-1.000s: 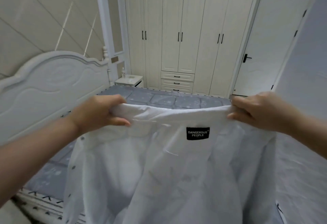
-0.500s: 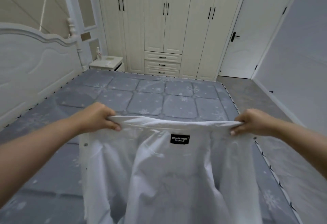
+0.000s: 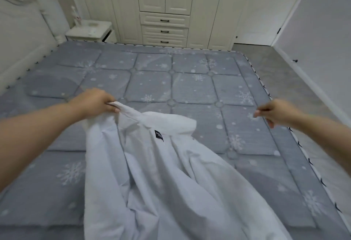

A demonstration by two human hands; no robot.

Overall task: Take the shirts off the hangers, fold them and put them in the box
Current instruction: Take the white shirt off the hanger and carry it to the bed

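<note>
1. Left hand [image 3: 95,101] is pinching the white shirt [image 3: 152,173] at its shoulder, shirt draping over the mattress [image 3: 190,88].
2. Right hand [image 3: 275,111] is hanging loose, holding nothing.
3. Looks light, floppy fabric; prob best taking both shoulders.

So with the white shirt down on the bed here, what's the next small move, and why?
Probably the right hand, which holds nothing, should retake the shirt's free shoulder and pull it flat. Only the left hand grips the white shirt, which lies bunched and skewed on the mattress, collar rumpled; too creased to fold yet.
</note>
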